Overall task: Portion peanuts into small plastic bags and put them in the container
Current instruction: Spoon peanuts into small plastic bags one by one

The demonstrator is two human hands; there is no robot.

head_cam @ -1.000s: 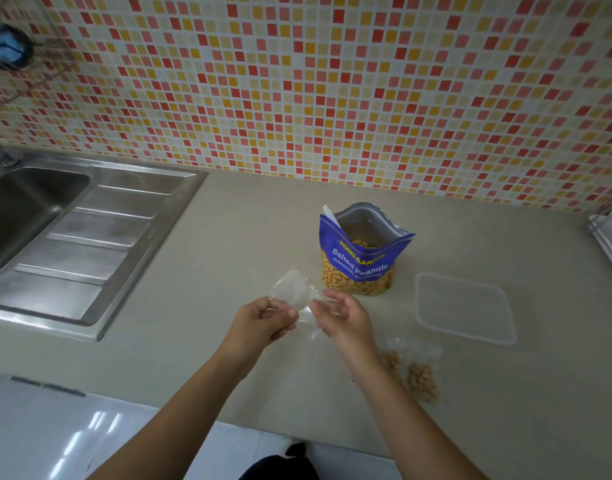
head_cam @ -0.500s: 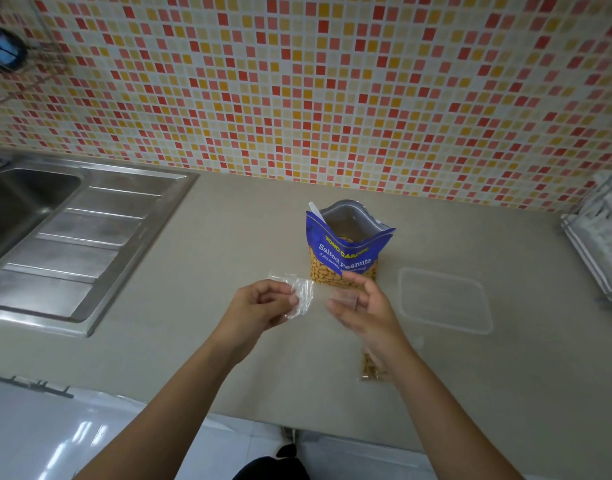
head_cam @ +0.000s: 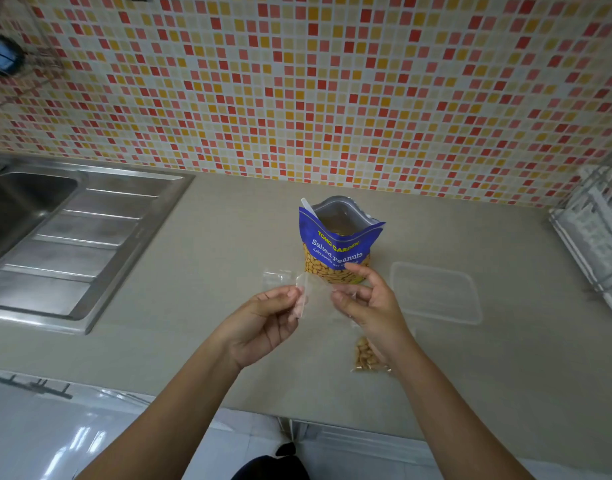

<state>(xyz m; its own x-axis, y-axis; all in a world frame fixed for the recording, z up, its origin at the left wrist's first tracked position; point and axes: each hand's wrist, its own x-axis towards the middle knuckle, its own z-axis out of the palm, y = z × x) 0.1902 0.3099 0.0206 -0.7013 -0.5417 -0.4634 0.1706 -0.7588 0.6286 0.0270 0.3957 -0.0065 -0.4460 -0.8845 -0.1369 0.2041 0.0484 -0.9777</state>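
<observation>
Thin clear plastic everywhere, so here's how it handles. Closest to me, half under my right wrist, a small clear plastic bag of peanuts [head_cam: 365, 355] lies flat on the beige countertop [head_cam: 193, 341], filled but not yet in the tub. Just past it I'm holding the empty small clear plastic bag [head_cam: 316, 289] in the air between both hands. My left hand [head_cam: 266, 320] pinches one edge between thumb and fingertips, and my right hand [head_cam: 373, 306] pinches the opposite edge with the index finger sticking up. It looks like it weighs basically nothing, floppy and a bit slippery, and I'd guess the two layers cling together. So I reckon the place to grab is right at the mouth, one layer per hand, and rub them apart rather than tug. There's a bit of clear film off to the left too, and I can't tell if that's part of this bag or a spare. Behind that the blue foil pouch of salted peanuts [head_cam: 339, 251] stands open with a white spoon handle [head_cam: 307, 205] poking out. It looks stiff enough to stand by itself, though I'd guess it's tippy. The shallow clear rectangular plastic container [head_cam: 436, 296] sits to its right, near but not touching.
</observation>
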